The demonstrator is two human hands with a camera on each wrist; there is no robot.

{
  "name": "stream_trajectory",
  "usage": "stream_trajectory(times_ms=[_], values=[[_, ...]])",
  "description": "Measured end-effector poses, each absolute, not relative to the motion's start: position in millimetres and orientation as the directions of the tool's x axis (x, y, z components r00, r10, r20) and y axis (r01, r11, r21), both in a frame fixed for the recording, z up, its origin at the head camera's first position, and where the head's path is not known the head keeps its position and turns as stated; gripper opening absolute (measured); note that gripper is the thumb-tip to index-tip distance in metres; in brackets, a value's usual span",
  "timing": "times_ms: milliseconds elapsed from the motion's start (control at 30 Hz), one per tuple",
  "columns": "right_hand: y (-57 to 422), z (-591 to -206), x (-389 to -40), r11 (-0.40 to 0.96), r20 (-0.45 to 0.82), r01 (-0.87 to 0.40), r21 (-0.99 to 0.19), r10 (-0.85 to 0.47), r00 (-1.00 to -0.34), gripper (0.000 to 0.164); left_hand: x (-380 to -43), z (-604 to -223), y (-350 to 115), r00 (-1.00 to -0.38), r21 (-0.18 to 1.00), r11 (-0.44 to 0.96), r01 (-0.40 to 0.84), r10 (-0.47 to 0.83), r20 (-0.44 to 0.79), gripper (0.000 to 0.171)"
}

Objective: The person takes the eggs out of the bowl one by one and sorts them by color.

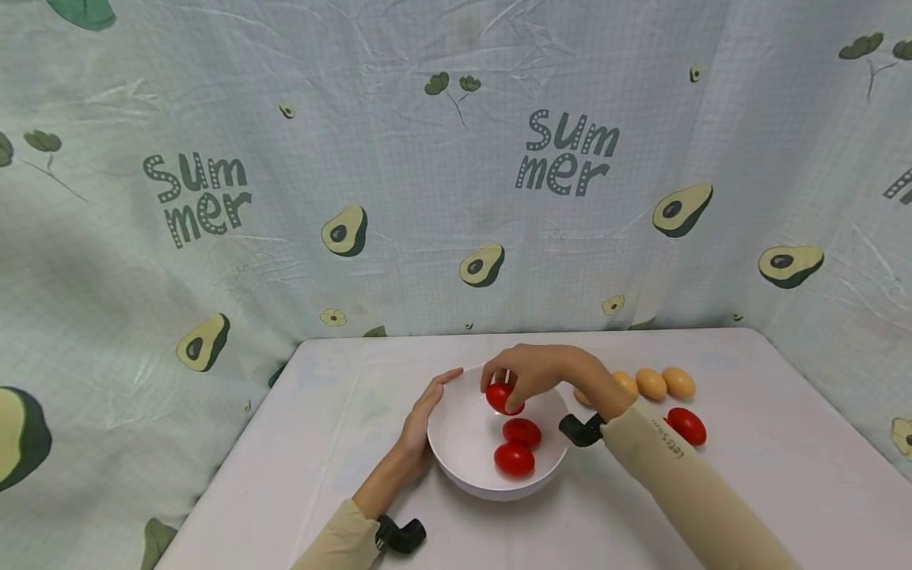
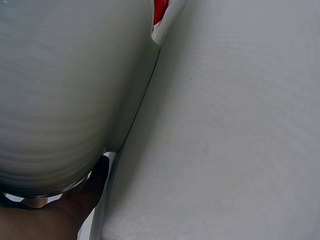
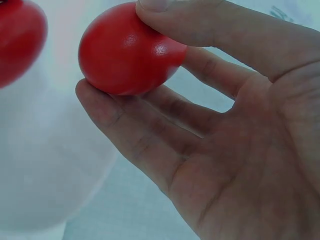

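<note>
A white bowl [image 1: 463, 443] stands on the table with two red eggs lying in it: the nearer egg [image 1: 514, 459] and the farther egg [image 1: 522, 433], side by side. My left hand [image 1: 420, 419] rests along the bowl's left side, fingers stretched out toward the far rim. In the left wrist view that hand [image 2: 75, 205] lies against the bowl's outer wall. Over the far part of the bowl, my right hand [image 1: 530, 370] pinches another red egg [image 1: 501, 397]. The right wrist view shows this red egg [image 3: 127, 52] between thumb and fingertips.
Several light brown eggs [image 1: 651, 383] lie in a row at the back right of the table, partly behind the right wrist. Closer in, a red egg [image 1: 687, 426] lies beside another mostly covered by the sleeve. A printed curtain [image 1: 413, 158] hangs behind the table [image 1: 342, 427].
</note>
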State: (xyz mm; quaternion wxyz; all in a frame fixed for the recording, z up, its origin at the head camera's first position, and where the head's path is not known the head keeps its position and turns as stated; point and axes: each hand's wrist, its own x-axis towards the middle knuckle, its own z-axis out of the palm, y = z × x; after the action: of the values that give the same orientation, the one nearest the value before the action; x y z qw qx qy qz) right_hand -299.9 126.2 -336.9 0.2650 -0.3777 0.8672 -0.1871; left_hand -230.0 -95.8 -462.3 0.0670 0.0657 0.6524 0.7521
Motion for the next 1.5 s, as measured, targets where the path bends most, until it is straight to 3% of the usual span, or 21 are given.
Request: stream_trajectory(times_ms=[467,1500], values=[[168.5,-317.1,-293.9,0.604,-0.237,-0.558,-0.569,-0.77,-0.592,0.043,-229.8,-462.5,-94.7,-0.987,0.99,-0.14,-0.008,0.162,0.015,0.052],[327.4,-325.7,-270.6,0.623,-0.041,-0.449,-0.64,-0.611,-0.791,0.049,-229.7,-462.5,-95.8,-0.986,0.993,-0.122,-0.008,0.164,0.012,0.051]])
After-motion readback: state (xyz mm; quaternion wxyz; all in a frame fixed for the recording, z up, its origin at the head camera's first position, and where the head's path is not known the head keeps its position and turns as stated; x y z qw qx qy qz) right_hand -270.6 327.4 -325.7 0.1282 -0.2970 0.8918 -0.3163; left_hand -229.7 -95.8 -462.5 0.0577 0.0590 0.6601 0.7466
